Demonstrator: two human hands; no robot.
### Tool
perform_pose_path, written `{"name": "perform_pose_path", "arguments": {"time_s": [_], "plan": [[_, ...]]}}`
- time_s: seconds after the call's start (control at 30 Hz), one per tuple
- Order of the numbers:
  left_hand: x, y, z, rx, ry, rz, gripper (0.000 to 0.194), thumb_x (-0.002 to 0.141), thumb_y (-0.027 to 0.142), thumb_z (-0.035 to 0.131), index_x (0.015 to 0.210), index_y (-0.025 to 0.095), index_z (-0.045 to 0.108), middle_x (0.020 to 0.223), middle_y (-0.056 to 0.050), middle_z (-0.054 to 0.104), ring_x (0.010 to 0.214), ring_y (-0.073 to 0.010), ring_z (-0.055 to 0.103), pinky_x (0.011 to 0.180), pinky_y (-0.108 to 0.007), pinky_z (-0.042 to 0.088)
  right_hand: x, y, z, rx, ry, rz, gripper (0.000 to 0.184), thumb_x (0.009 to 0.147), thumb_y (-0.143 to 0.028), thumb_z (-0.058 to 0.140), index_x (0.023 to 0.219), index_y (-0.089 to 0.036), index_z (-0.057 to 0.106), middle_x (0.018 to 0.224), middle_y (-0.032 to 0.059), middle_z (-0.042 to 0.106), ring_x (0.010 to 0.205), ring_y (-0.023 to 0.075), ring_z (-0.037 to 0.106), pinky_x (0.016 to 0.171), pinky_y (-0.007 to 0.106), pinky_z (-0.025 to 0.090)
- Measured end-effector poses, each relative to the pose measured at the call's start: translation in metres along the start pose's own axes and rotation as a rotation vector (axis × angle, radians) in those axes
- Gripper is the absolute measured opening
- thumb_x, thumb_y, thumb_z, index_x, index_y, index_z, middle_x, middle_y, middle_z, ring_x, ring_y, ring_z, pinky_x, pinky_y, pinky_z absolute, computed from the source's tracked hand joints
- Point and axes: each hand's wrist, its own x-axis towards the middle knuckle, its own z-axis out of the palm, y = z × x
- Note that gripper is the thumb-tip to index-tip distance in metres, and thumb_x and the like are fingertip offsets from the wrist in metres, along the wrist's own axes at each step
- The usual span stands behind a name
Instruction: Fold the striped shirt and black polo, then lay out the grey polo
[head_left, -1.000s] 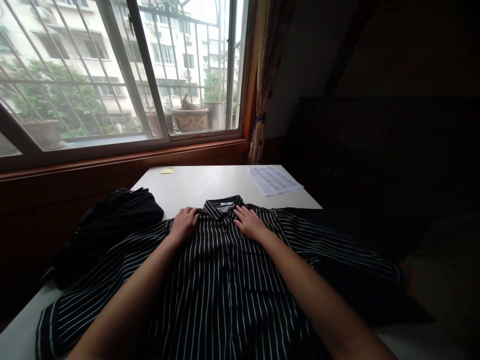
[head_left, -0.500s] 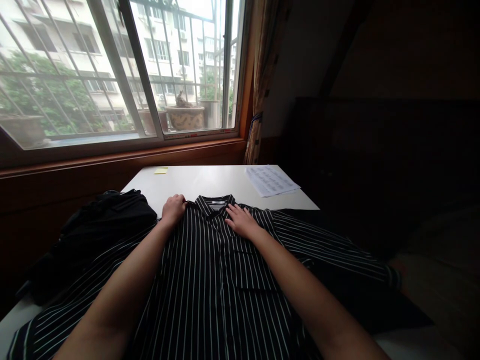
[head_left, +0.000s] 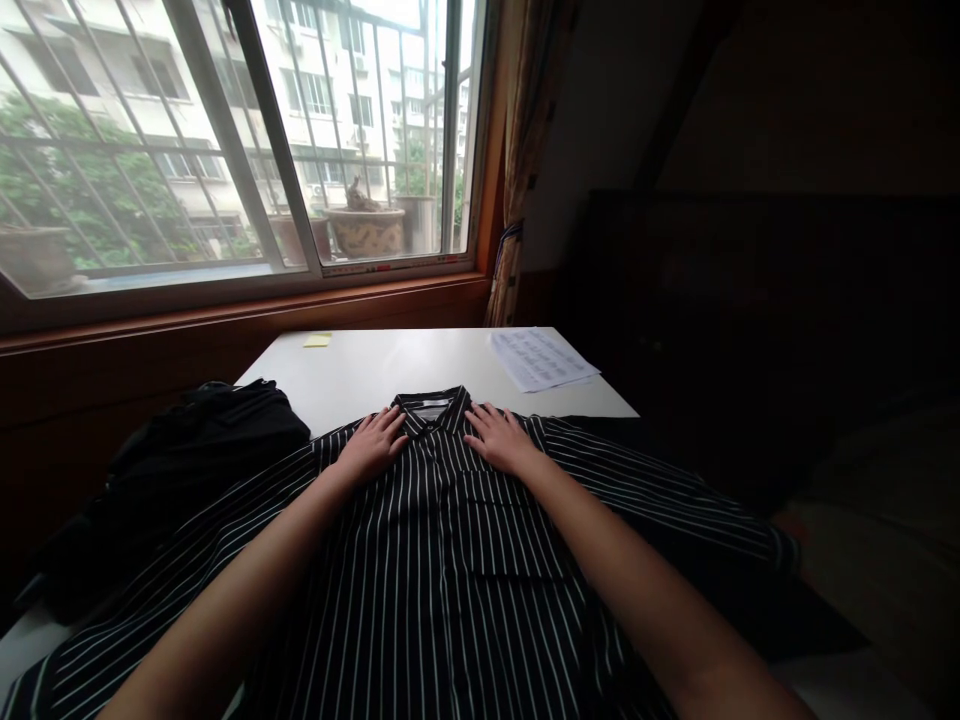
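A black shirt with white stripes lies front up across the white table, its sleeves spread to both sides and its collar toward the window. My left hand rests flat on the shirt's shoulder, just left of the collar, fingers stretched out. On the other side of the collar, my right hand lies flat with its fingers apart. Neither hand grips the cloth. The forearms cover parts of the shirt's sides and sleeves.
A heap of black clothing sits at the left of the table. Printed papers lie at the far right, and a yellow sticky note at the far left. Dark cloth lies under the right sleeve. Behind stands a barred window.
My left hand has moved right from the shirt's shoulder edge to beside the collar, and its curled fingers have opened flat. My right hand has shifted slightly right, off the collar.
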Motion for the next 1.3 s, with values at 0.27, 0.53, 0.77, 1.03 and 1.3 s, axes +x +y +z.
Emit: {"name": "perform_pose_path", "arguments": {"time_s": [0.27,0.53,0.77,1.03,1.3], "plan": [[0.002,-0.006,0.005,-0.015,-0.13,-0.086,0.066,0.102,0.056,0.029,0.159,0.024,0.025,0.168,-0.008,0.014,0.155,-0.0271,0.013,0.124,-0.052,0.014,-0.053,0.112,-0.04,-0.052,0.189,0.366,0.044,0.097,-0.05,0.048,0.122,-0.02,0.069,0.129,0.0148,0.064,0.12,0.0318,0.055,0.103,0.043,0.043],[0.005,-0.006,0.007,0.001,-0.16,-0.093,0.067,0.102,0.057,0.027,0.16,0.024,0.022,0.168,-0.007,0.009,0.156,-0.0269,0.009,0.124,-0.053,0.011,-0.059,0.151,-0.061,0.18,-0.08,0.354,0.034,0.081,-0.049,0.07,0.095,-0.018,0.074,0.095,0.0095,0.075,0.086,0.0256,0.068,0.071,0.03,0.047],[0.006,-0.005,0.008,-0.005,-0.154,-0.11,0.066,0.102,0.058,0.026,0.16,0.027,0.022,0.169,-0.006,0.01,0.156,-0.0277,0.01,0.123,-0.056,0.012,-0.069,0.147,-0.066,-0.005,0.003,0.252,0.025,0.086,-0.043,0.065,0.101,-0.025,0.074,0.101,0.0071,0.075,0.091,0.0246,0.068,0.073,0.031,0.046],[-0.003,0.002,-0.004,0.013,0.045,-0.134,0.062,0.101,0.051,0.036,0.155,0.021,0.035,0.166,-0.011,0.027,0.153,-0.0303,0.023,0.123,-0.051,0.02,-0.068,0.11,-0.068,-0.184,0.326,0.228,0.036,0.09,-0.029,0.055,0.122,-0.02,0.068,0.122,0.012,0.068,0.119,0.0335,0.051,0.104,0.045,0.037],[-0.023,0.0,-0.014,0.035,0.095,-0.15,0.042,0.101,0.04,0.038,0.13,0.023,0.064,0.135,-0.009,0.062,0.129,-0.0278,0.052,0.113,-0.041,0.04,-0.009,0.018,-0.034,0.037,0.167,-0.011,0.04,0.099,-0.033,0.043,0.129,-0.019,0.066,0.134,0.0097,0.062,0.123,0.0255,0.052,0.112,0.036,0.035]]}}
